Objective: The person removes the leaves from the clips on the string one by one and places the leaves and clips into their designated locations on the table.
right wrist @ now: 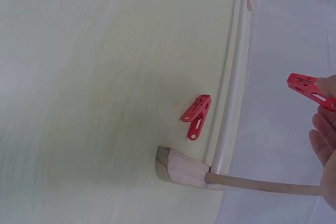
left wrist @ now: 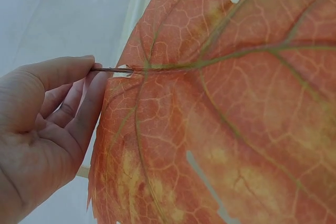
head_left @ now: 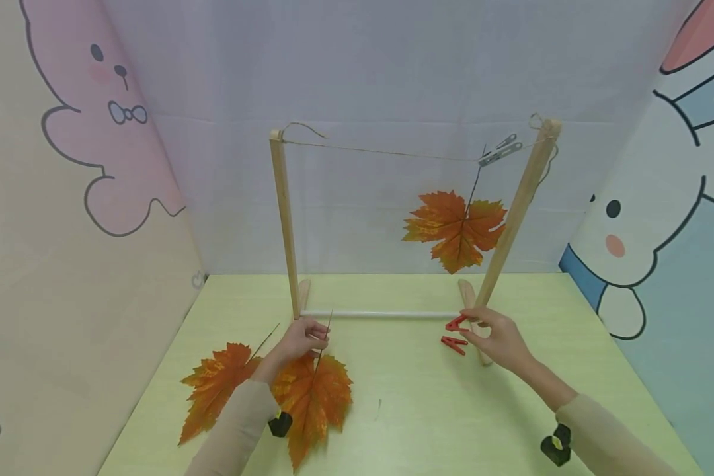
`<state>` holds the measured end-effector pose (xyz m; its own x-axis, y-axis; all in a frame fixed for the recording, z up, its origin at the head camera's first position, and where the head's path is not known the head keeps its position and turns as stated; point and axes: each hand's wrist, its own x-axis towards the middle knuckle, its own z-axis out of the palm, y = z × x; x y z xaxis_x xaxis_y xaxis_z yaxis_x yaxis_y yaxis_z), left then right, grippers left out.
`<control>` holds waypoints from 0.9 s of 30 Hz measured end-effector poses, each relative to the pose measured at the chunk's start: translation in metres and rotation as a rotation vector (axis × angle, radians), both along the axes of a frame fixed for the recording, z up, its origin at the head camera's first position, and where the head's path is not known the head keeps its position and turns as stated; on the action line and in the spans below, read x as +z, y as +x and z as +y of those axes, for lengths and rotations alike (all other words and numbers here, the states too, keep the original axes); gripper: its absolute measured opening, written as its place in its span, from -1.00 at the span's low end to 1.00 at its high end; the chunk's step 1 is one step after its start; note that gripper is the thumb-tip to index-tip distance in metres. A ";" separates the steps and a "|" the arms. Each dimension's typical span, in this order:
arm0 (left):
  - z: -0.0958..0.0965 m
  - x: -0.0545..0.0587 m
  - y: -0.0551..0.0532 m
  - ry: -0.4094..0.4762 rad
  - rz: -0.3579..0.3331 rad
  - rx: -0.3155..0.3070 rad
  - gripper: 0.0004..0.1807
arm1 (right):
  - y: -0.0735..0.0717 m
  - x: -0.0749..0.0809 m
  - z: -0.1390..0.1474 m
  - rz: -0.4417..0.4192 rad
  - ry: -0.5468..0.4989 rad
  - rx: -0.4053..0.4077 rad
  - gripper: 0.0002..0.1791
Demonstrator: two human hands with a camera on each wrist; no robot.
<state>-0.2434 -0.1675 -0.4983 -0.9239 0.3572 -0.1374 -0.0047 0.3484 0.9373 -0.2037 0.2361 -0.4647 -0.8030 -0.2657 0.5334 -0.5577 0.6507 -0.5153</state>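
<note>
My left hand (head_left: 302, 337) pinches the thin dark stem of an orange maple leaf (head_left: 314, 403) between thumb and fingertips. In the left wrist view the same leaf (left wrist: 226, 103) spreads out beside the hand (left wrist: 52, 114). My right hand (head_left: 500, 337) holds a red clothespin (head_left: 457, 323) above the table, near the foot of the right post. A second red clothespin (right wrist: 197, 117) lies on the table beside the frame's white bar (right wrist: 233, 77). Another maple leaf (head_left: 220, 387) lies on the table, left of my left forearm.
A string (head_left: 381, 152) runs between the wooden left post (head_left: 284, 225) and right post (head_left: 517, 211). Near its right end a grey clothespin (head_left: 500, 153) holds a hanging maple leaf (head_left: 458, 231). The pale yellow table (head_left: 393, 370) meets a white cloth behind.
</note>
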 end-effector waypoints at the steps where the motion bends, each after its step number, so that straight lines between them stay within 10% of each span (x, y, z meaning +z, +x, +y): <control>1: -0.001 -0.003 0.000 0.007 -0.006 -0.006 -0.68 | 0.000 0.000 0.000 -0.005 0.002 -0.002 -0.63; 16: -0.005 -0.033 0.011 -0.029 -0.118 0.136 -0.71 | 0.007 -0.011 0.000 -0.098 0.028 -0.029 -0.61; 27: -0.004 -0.050 0.013 -0.050 -0.028 0.235 -0.75 | 0.011 -0.022 0.003 -0.077 0.024 -0.019 -0.62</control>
